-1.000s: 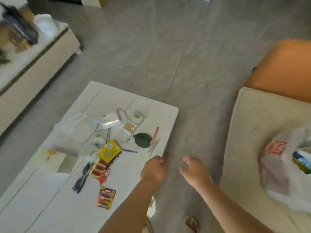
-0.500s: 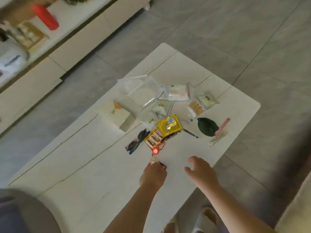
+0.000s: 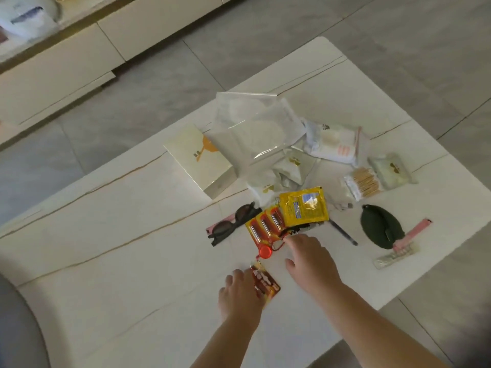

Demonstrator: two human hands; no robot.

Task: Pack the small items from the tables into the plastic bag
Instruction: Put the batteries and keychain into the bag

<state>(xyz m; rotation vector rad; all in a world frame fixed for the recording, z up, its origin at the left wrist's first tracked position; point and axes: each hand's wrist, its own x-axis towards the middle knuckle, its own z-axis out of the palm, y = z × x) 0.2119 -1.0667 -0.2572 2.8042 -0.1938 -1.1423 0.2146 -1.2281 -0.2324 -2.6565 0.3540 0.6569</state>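
Both hands have shifted since half a second ago: left hand [image 3: 240, 294] now has the small battery pack [image 3: 265, 284] lifted at one edge, where before it only covered the pack; right hand [image 3: 309, 257] has gone forward from the near edge to the pile.

Left hand, lower centre of frame: fingers curled round the small red battery pack, thumb side hidden under the card. Pack tilted, partly off the surface [image 3: 132, 261].

Right hand: fingers spread, relaxed, holding nothing. Index tip touching or just beside the lower edge of the larger orange battery card [image 3: 265, 225] and the black strap under the yellow packet [image 3: 304, 207]; cannot tell which it means to take.

Red round tag [image 3: 265, 252] lies between the two battery packs.

Other small items left on the surface, centre to right of frame: sunglasses [image 3: 233, 223], dark pen [image 3: 344, 233], green pouch [image 3: 380, 229], pink stick [image 3: 413, 233], cotton swabs [image 3: 362, 184], several white sachets, clear wrapper [image 3: 255, 128], cream box [image 3: 199, 160].

Plastic bag: not in frame now.

Step in hand, as I judge it: gathering. First pickup of this batch secured by the left; right about to take a second item. Most of the pile not yet packed.

Next move calls for the right fingers to close on the orange card's edge; it lies flat and thin, partly under the yellow packet, so a slide or nail-lift is likely needed. Strap and tag may drag along. Then carry both to the bag.
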